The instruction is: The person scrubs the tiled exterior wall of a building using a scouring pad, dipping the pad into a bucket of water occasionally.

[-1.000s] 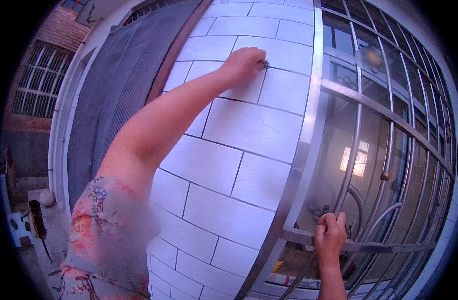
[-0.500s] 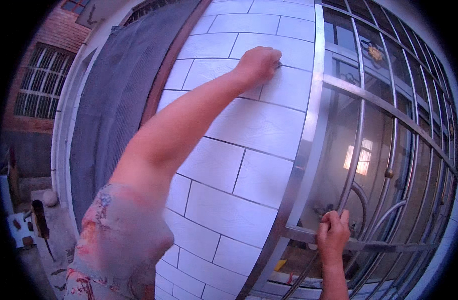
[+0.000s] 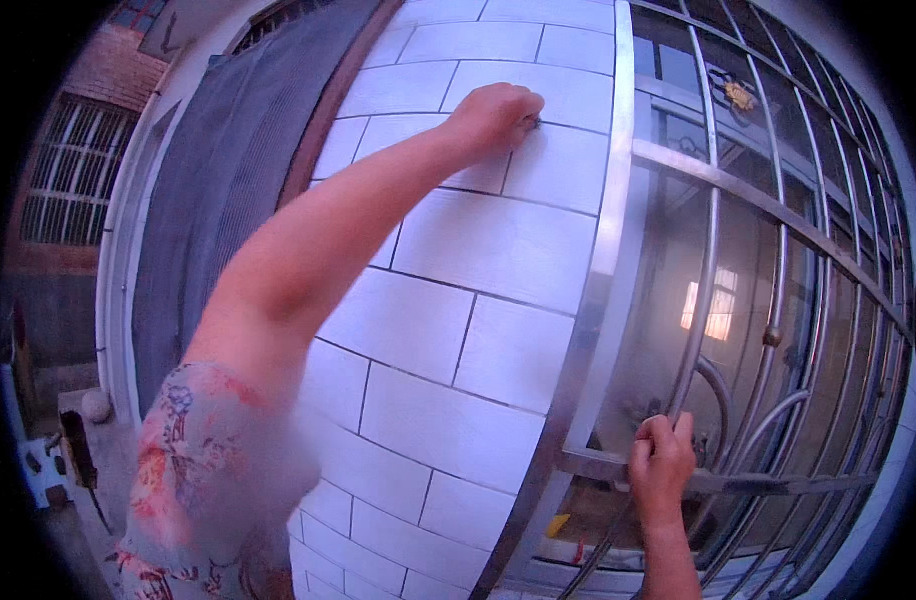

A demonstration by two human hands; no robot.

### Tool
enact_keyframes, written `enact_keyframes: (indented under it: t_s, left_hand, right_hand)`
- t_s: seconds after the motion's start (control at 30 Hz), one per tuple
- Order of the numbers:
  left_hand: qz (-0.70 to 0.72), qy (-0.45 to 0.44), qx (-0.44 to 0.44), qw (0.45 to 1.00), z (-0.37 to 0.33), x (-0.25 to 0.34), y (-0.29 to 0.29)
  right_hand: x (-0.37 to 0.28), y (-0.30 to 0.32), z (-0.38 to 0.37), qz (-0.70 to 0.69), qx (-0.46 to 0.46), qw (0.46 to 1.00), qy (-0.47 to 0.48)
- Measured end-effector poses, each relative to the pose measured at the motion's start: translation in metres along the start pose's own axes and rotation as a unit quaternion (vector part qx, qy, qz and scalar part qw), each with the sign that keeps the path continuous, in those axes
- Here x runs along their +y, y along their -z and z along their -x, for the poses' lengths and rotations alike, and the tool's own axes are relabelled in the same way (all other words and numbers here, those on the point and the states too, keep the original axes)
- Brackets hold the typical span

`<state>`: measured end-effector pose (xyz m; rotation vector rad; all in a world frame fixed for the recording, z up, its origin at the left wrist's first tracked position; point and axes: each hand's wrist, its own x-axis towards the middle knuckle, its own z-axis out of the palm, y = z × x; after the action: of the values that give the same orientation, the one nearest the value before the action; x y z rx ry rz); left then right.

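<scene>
My left arm stretches up across a wall of white tiles [image 3: 508,240]. At its end my left hand [image 3: 496,118] is closed in a pinch against a dark grout line high on the wall. Something small and dark pokes out at the fingertips, too little of it visible to name. Lower right, my right hand [image 3: 662,460] is closed around an upright bar of the metal window grille [image 3: 713,240], just above a crossbar [image 3: 758,484].
Behind the grille is a glass window [image 3: 758,330] with a bright reflection. Left of the tiles hangs a dark curtain [image 3: 228,190] beside a reddish-brown frame [image 3: 323,120]. Farther left stand a brick building with a barred window [image 3: 78,175] and a ledge with a round ball [image 3: 96,405].
The whole view has shifted slightly, so wall and grille sit a little farther left. Both hands stay at about the same places on the tiles and the bar.
</scene>
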<state>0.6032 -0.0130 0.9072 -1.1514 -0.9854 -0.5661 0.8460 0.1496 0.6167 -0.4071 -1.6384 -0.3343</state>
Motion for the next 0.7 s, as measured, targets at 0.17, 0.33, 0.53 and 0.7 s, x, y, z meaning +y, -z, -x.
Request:
enact_keyframes:
  t_s: [0.17,0.33,0.53,0.7]
  left_hand:
    - [-0.013,0.001,-0.023,1.0,0.02,-0.028,0.011]
    - [0.029,-0.037,0.072,0.996,0.007,-0.012,-0.01]
    - [0.005,-0.094,0.058,0.994,-0.023,0.024,-0.023]
    - [-0.002,-0.045,0.031,0.999,0.004,-0.013,-0.006]
  right_hand:
    - [0.001,0.002,0.0,-0.013,0.0,1.0,0.002]
    - [-0.002,0.0,-0.001,0.008,-0.002,1.0,-0.007]
    - [0.002,0.0,0.0,-0.01,0.003,1.0,0.009]
    - [0.002,0.004,-0.001,-0.021,0.002,1.0,0.012]
